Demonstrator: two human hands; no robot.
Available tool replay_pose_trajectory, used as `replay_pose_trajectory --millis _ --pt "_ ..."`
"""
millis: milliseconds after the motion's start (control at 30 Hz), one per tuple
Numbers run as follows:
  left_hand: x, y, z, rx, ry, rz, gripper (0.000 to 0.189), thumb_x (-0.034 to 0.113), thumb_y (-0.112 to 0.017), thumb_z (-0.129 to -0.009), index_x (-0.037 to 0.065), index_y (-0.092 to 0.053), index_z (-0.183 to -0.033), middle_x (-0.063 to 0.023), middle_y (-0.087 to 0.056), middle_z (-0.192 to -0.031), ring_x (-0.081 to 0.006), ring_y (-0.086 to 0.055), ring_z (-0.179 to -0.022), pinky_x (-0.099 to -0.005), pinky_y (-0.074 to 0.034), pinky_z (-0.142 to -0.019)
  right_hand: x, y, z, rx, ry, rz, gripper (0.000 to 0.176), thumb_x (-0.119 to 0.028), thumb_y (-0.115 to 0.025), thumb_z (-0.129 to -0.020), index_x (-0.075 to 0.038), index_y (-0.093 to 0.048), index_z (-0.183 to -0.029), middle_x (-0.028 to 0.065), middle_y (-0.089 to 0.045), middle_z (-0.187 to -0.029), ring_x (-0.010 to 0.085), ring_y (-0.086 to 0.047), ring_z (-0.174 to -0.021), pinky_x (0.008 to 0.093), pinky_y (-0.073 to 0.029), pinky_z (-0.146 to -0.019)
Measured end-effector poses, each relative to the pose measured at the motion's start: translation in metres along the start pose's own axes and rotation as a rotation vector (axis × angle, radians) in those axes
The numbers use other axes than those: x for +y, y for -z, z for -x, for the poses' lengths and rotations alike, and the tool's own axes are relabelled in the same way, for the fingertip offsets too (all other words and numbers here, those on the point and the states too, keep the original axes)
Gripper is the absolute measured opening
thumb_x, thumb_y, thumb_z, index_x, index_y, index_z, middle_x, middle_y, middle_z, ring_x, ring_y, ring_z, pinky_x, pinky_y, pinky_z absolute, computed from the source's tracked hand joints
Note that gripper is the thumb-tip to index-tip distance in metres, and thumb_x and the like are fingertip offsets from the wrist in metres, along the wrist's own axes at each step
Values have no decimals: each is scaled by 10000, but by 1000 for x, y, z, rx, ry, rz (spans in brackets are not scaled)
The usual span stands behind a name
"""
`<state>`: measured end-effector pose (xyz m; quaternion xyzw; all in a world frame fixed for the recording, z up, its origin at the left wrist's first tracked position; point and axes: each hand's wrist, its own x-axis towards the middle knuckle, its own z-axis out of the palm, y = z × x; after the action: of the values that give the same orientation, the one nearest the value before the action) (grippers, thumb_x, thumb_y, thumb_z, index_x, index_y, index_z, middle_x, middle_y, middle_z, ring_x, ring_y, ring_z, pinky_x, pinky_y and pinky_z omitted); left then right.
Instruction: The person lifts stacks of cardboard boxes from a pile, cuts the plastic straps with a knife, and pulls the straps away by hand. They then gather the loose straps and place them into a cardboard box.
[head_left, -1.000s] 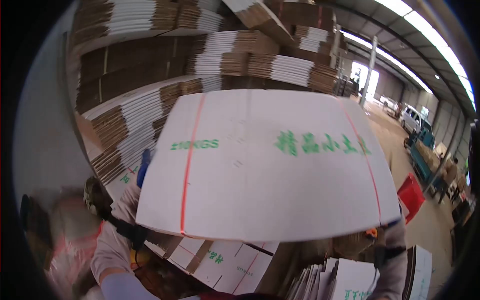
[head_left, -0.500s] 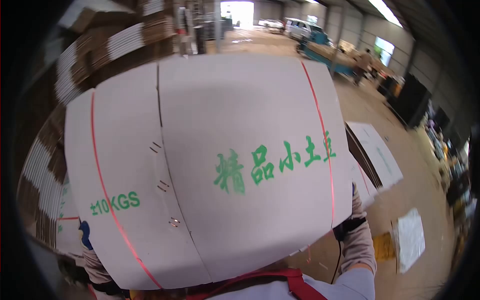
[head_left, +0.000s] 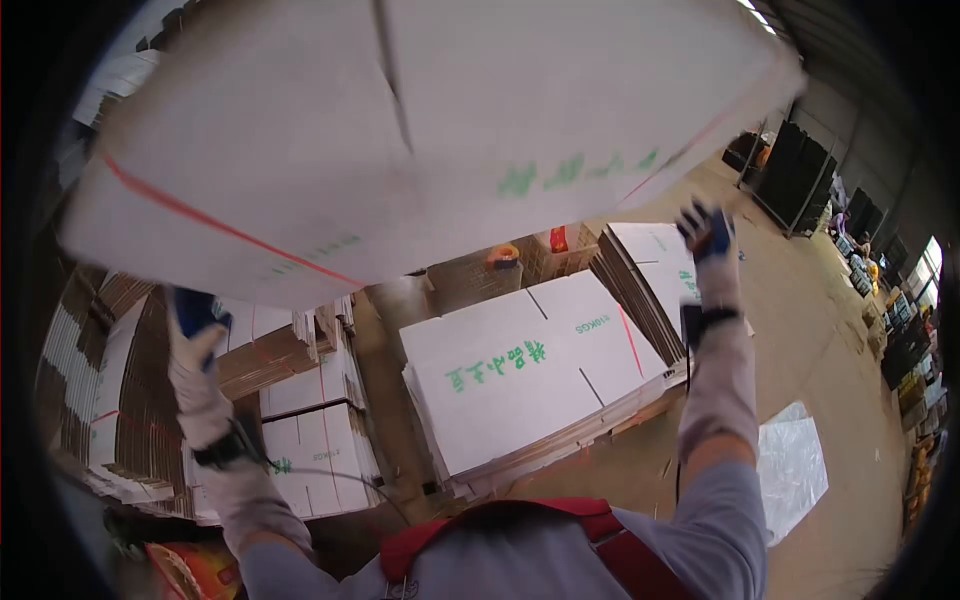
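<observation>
A large bundle of flat white cardboard boxes, tied with red straps and printed in green, fills the upper view, tilted and blurred. My left hand, in a blue and white glove, is at its lower left edge. The thumb stands apart there, while the bundle's edge partly hides the other fingers. Off the bundle's right side, my right hand is raised with its gloved fingers spread and nothing in them. Below the bundle lies a stack of flat white boxes with similar green print.
More strapped box bundles are stacked at the left, and another stack leans at the right. An orange tape roll rests near a crate behind the middle stack. Clear plastic sheeting lies on the floor.
The bundle has moved up and away from my body, uncovering the stacks below. My right hand has come off its side and opened. My view has tipped downward.
</observation>
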<state>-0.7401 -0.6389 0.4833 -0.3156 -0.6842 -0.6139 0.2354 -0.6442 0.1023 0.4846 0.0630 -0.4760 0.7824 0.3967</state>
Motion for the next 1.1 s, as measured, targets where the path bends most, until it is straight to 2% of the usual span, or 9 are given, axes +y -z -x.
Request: replay_pose_trajectory --millis 300,400,533,667,767,800,933,1000,1100 --pt "-209 -142 159 78 845 120 667 474 -501 -870 193 -249 -1420 30 -448 -1312 -135 -447 -1152 -291 -376 -861 -20 261 86 409 -123 414 340 -327 -589 -851 -39 -583 -1032 113 -612 -1038 198 -583 -898 297 -460 -771" --pt "-173 -295 159 -255 792 -474 809 262 -657 -824 6 -160 -1408 -172 -404 -1321 -199 -394 -1220 -293 -302 -1017 44 279 17 260 -222 642 268 -282 -624 -830 -54 -624 -970 30 -619 -876 122 -542 -678 239 -417 -615" --pt "-203 -307 202 154 1087 349 817 -119 -653 -700 33 -228 -1382 -147 -498 -1185 -216 -553 -1009 -297 -500 -839 152 296 -35 -58 -275 1191 283 -277 -623 -828 -12 -614 -927 28 -588 -766 159 -475 -660 308 -394 -621" --pt "-139 -313 204 46 1020 74 793 -74 -659 -706 79 -269 -1379 -102 -489 -1205 -180 -532 -1017 -291 -484 -842 140 281 3 5 -705 420 187 -161 -508 -899 -38 -612 -994 1 -601 -872 130 -511 -720 278 -420 -729" --pt "-87 -319 229 97 1082 32 743 29 -653 -764 74 -258 -1391 -62 -499 -1179 -133 -515 -1008 -260 -465 -839 109 286 33 -278 -375 1032 140 -129 -550 -881 -39 -597 -978 -10 -564 -821 106 -508 -726 218 -420 -670" --pt "-80 -322 234 110 1086 126 747 38 -653 -764 72 -253 -1394 -55 -493 -1190 -135 -515 -1009 -267 -468 -834 115 305 24 21 -852 717 136 -114 -563 -873 -36 -587 -982 -4 -560 -820 103 -521 -744 215 -428 -665" --pt "-92 -328 234 147 941 -42 734 108 -670 -777 36 -270 -1388 -53 -425 -1293 -115 -440 -1113 -234 -405 -908 104 234 10 -514 -88 1315 203 -126 -613 -833 -42 -539 -1001 46 -581 -811 147 -555 -701 279 -457 -627" --pt "-99 -326 230 90 964 -258 688 187 -678 -791 6 -325 -1352 -130 -444 -1305 -187 -449 -1162 -270 -342 -985 101 146 44 -733 -763 1048 231 -132 -623 -799 -25 -522 -977 85 -592 -783 209 -575 -695 298 -468 -657" --pt "-93 -330 248 115 762 -296 614 139 -624 -834 13 -324 -1354 -134 -444 -1310 -189 -438 -1186 -265 -348 -979 95 42 116 -1426 -304 1366 323 -254 -627 -801 -60 -511 -1032 171 -621 -886 327 -605 -851 415 -471 -722"
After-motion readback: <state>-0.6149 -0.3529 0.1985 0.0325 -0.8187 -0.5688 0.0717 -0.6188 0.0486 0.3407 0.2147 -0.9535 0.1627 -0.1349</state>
